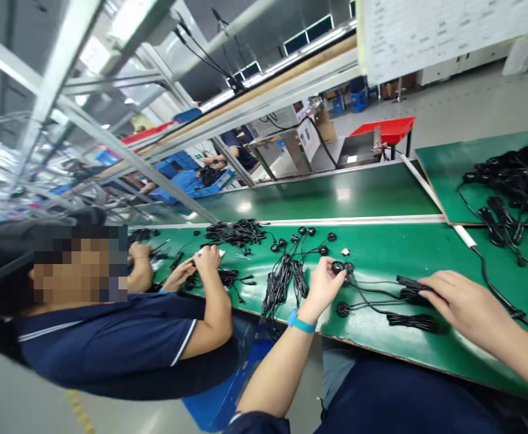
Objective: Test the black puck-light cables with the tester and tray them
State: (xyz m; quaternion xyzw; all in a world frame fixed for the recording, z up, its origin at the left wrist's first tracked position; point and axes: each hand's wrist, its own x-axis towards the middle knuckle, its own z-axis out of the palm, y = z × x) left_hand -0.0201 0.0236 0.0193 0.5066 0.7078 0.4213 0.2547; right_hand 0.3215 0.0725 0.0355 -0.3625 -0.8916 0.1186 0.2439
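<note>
My left hand (325,286), with a blue band at the wrist, pinches a small round black cable end (337,267) above the green bench. Another round end lies right beside it. To the right, my right hand (456,298) is closed on a folded black cable bundle (411,288). Thin leads run between the round ends and the bundles. Just below, a second coiled cable bundle (412,322) lies on the bench, and a round black end (342,310) rests near the front edge. Left of my left hand lie several bundled black cables (278,283) with round ends.
A co-worker (123,337) sits at my left, hands over black cables. At the far right, a heap of black cables (517,181) covers a raised green board (440,160). A white tube (465,236) and thick cable cross the bench. A metal frame (291,111) stands behind.
</note>
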